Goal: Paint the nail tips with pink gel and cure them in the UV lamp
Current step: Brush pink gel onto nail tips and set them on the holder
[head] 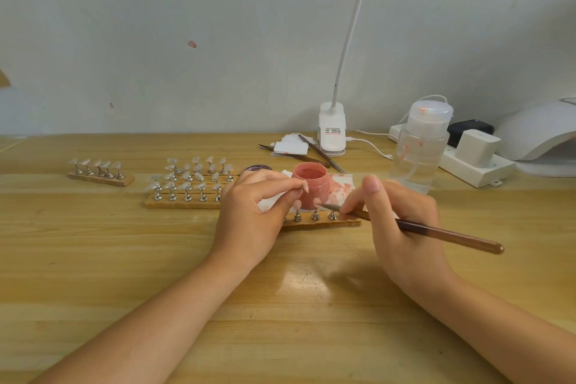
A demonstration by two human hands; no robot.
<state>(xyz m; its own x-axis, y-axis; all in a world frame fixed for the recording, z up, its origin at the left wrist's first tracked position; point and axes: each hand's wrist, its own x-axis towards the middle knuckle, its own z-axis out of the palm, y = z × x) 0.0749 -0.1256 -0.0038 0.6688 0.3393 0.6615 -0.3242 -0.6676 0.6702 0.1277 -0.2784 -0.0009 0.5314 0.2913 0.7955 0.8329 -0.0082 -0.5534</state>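
An open jar of pink gel (310, 185) stands on a stained tissue at the table's middle. In front of it lies a wooden strip (324, 222) with metal nail stands. My left hand (252, 212) pinches a pink nail tip (306, 187) between thumb and forefinger, close to the jar. My right hand (402, 221) grips a brown brush (436, 232), whose tip points left at a nail tip on the strip. The white UV lamp (539, 131) sits at the far right edge.
Wooden strips with several clear nail tips on stands (187, 184) lie left of the jar, a smaller strip (99, 173) farther left. A clear pump bottle (420, 146), a white power strip (473, 165), a clip lamp (332, 131), tweezers (321, 153) and the jar's lid (257, 168) stand behind.
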